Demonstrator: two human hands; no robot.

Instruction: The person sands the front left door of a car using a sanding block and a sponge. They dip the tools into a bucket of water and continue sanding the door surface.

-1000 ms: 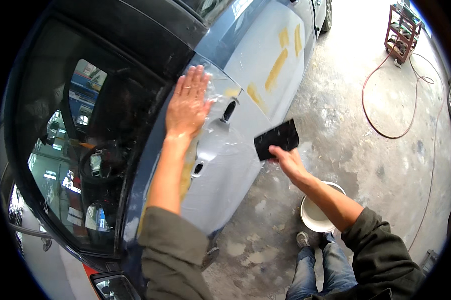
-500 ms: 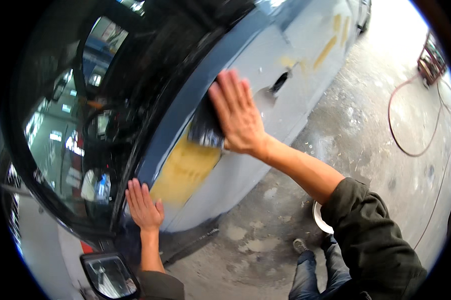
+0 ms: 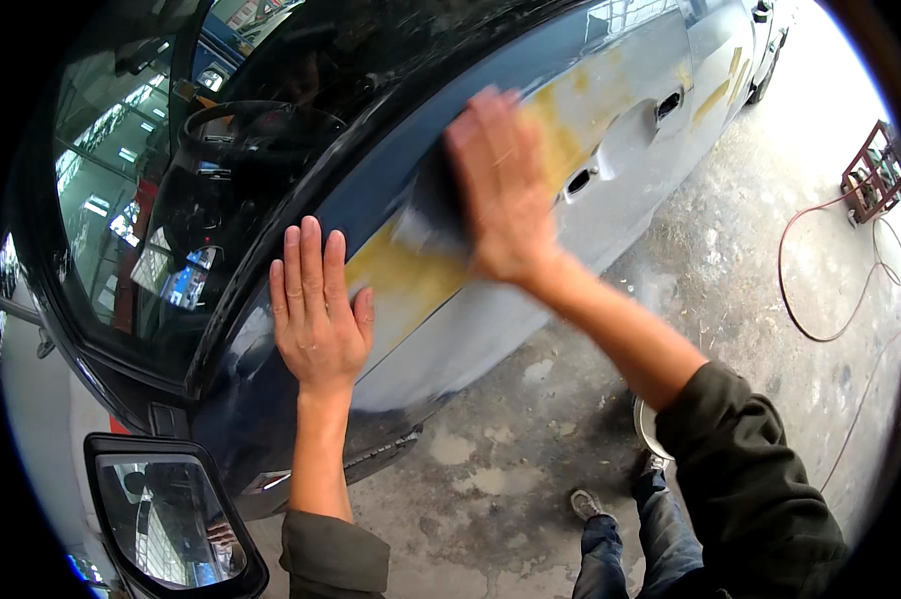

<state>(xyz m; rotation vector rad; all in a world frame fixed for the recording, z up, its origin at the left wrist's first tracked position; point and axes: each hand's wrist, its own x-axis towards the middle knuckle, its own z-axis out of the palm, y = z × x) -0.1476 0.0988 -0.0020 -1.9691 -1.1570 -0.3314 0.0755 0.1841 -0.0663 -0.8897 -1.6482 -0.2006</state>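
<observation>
Head view: my right hand [image 3: 505,190], blurred, lies flat over the dark sheet [image 3: 432,208] on the door's [image 3: 450,344] yellow patch [image 3: 402,275], fingers extended; my left hand [image 3: 320,324] is spread, holding nothing. Uneven palm pressure could make the sheet slip.

A brownish-red metal trolley with shelves [image 3: 875,172] stands at the far right, loaded with small items too indistinct to name. Near it, a thin reddish hose [image 3: 820,339] curls in a loop across the stained grey concrete floor [image 3: 730,319]. A round whitish bucket [image 3: 647,427], partly hidden by a sleeve, sits lower down.
</observation>
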